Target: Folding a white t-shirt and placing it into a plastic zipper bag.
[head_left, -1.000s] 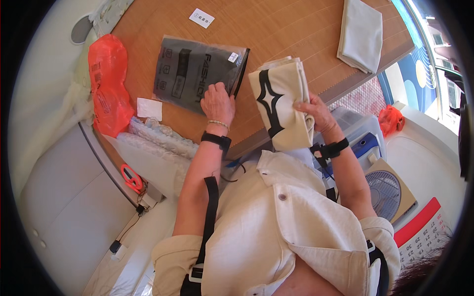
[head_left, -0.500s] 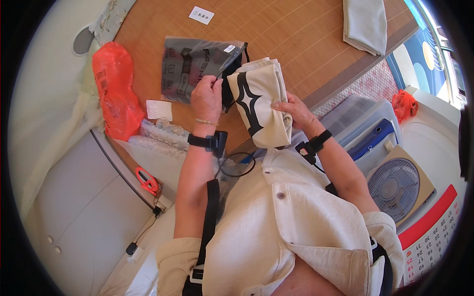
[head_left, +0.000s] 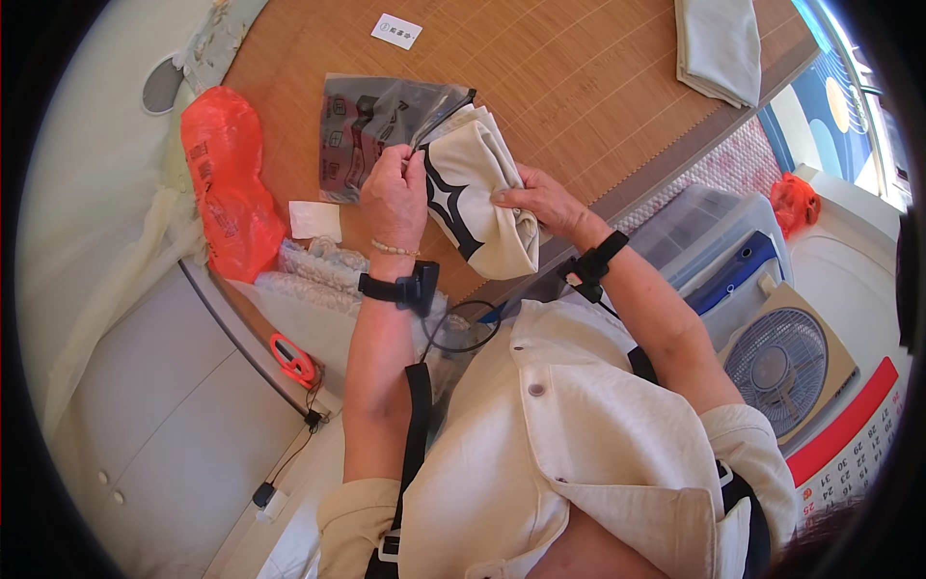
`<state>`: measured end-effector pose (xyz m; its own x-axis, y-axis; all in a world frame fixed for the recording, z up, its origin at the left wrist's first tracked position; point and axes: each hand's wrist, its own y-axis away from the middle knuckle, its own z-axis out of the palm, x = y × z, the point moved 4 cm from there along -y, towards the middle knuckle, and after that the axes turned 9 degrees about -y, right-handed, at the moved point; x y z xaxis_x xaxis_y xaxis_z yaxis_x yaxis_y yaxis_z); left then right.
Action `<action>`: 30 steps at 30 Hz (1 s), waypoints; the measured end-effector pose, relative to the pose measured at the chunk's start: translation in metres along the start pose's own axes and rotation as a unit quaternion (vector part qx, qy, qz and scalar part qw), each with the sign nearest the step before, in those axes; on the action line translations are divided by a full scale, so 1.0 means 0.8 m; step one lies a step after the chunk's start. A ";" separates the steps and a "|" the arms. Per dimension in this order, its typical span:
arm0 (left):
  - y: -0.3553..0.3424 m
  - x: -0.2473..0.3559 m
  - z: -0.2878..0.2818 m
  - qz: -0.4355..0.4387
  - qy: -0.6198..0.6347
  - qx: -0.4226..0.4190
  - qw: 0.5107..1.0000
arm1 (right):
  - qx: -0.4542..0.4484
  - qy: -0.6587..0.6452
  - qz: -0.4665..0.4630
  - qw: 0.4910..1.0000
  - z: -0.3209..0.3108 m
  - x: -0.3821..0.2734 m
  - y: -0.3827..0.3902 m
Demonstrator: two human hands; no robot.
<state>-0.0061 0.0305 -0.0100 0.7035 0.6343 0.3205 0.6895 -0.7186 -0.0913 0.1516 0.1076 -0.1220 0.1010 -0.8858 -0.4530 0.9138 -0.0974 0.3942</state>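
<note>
My left hand (head_left: 395,183) is closed on the edge of a dark translucent plastic bag (head_left: 342,116) with printing, at the upper middle of the wooden table. My right hand (head_left: 540,203) grips a folded cream cloth (head_left: 468,164) with a black star-like design, thumb on top. The cloth's far end meets the bag's open edge; I cannot tell how much of it is inside. A small white card (head_left: 395,31) lies beyond the bag, and a white paper square (head_left: 313,220) sits left of my left hand.
Around the table (head_left: 569,58) are another folded pale cloth (head_left: 714,53), a red plastic bag (head_left: 231,183), wrapped bundles (head_left: 318,265), red scissors (head_left: 294,357), a clear bin (head_left: 699,227), a blue item (head_left: 733,275), a box fan (head_left: 776,372) and a small red bag (head_left: 793,203).
The folded cloth has moved left onto the bag's open side, carried by my right hand. My left hand has shifted up and left, lifting the bag's edge.
</note>
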 end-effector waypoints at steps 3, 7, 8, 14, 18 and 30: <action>0.001 0.001 -0.001 0.004 -0.007 -0.001 1.000 | -0.003 0.027 -0.006 1.000 0.005 -0.007 -0.005; 0.002 0.001 0.001 0.006 -0.009 -0.001 1.000 | 0.006 0.047 -0.001 0.999 0.002 -0.006 -0.010; 0.002 0.002 0.001 0.006 -0.009 -0.001 1.000 | 0.006 0.047 0.000 0.999 0.000 -0.005 -0.009; 0.007 -0.009 0.012 -0.016 0.025 -0.004 1.000 | 0.035 0.044 -0.014 0.998 -0.010 -0.014 0.030; 0.021 -0.003 0.028 -0.011 0.010 -0.042 0.999 | 0.099 0.010 -0.019 0.995 -0.031 -0.021 0.083; 0.042 0.080 0.099 -0.053 0.188 -0.299 0.934 | 0.398 0.332 -0.198 0.832 -0.062 -0.086 0.103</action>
<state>0.0757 0.0700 -0.0669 0.4487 0.6462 0.6174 0.4520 -0.7600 0.4669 0.2397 0.1830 -0.0976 0.2901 -0.2933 -0.9109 0.4035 -0.8256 0.3944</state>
